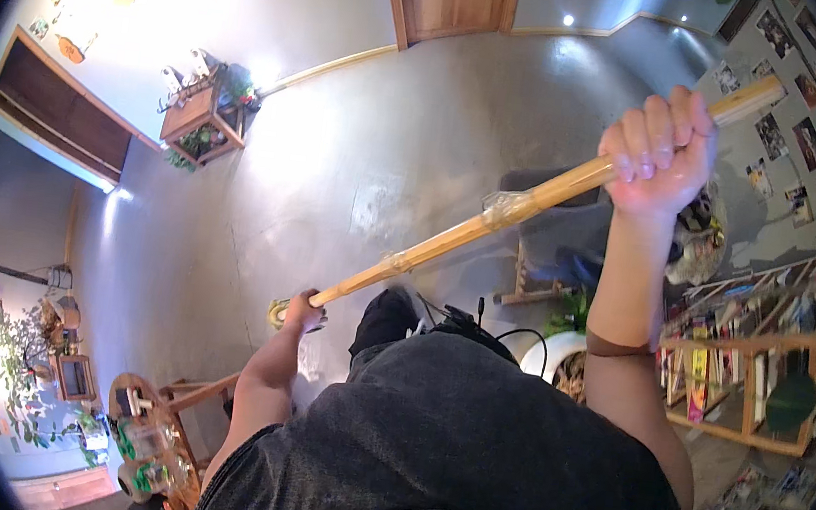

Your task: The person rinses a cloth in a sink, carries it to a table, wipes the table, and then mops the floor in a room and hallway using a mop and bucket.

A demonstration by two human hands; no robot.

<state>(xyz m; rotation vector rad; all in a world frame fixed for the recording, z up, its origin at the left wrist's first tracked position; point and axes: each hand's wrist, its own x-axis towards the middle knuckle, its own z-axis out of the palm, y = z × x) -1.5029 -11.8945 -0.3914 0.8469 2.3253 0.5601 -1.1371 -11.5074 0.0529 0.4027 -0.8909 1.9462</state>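
- At the near left I have a round-topped brown wooden table [124, 391], with clear jars and touches of green on it.
- Farther off on the left, a boxy brown wooden stand [192, 118] sits by the pale wall, green leaves in and around it.
- The left hand [303, 314] is closed around the near left end of the pole. A small yellow round object [276, 314] shows just beside it; I can't tell whether the hand touches it.
- The long, straight, light-brown wooden pole [461, 235] slants from the left hand to the far right, above the grey floor [371, 140], with clear wrapping around it in two places.
- Right of the middle, near the body, I make out a white rounded planter [539, 357].
- The right hand [663, 153], well apart from the left, is wrapped around the pole, whose far end sticks out beyond the fist.
- At the right, a low light-wood bookshelf [740, 434] holds upright books.
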